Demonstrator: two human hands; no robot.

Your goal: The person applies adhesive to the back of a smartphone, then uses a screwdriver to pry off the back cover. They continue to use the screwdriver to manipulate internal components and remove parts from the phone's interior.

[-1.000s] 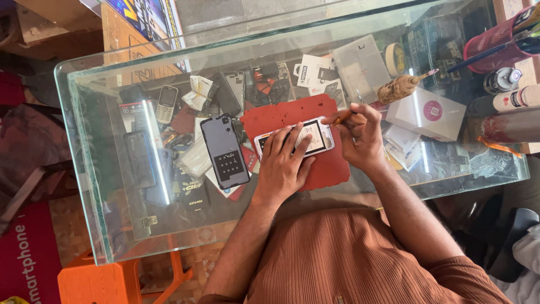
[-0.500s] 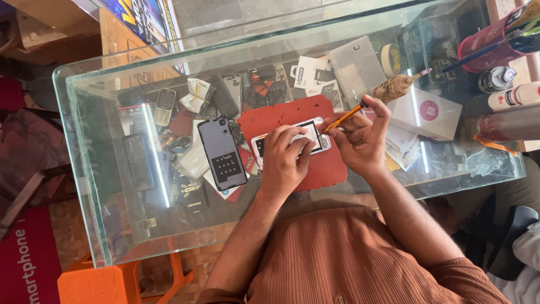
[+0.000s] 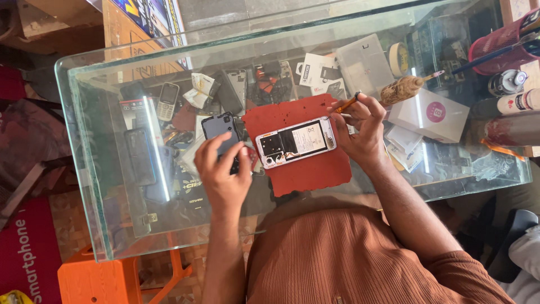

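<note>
One opened phone (image 3: 296, 141), its back off and battery showing, lies across the single red work mat (image 3: 298, 146) on the glass counter (image 3: 101, 169). The left hand (image 3: 222, 171), which pressed on that phone half a second ago, has moved off and now curls round the one dark back cover (image 3: 220, 128) beside the mat, so disassembly seems paused. The right hand (image 3: 360, 126) pinches one orange screwdriver (image 3: 347, 104) at the phone's end.

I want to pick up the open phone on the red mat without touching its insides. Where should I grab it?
Probably best to pinch the opened phone by its two long edges, near the middle, coming from above. It lies flat on the red mat with its inner parts facing up, so the thin side rims look like the only safe surface. The right hand crowds its right end.
</note>
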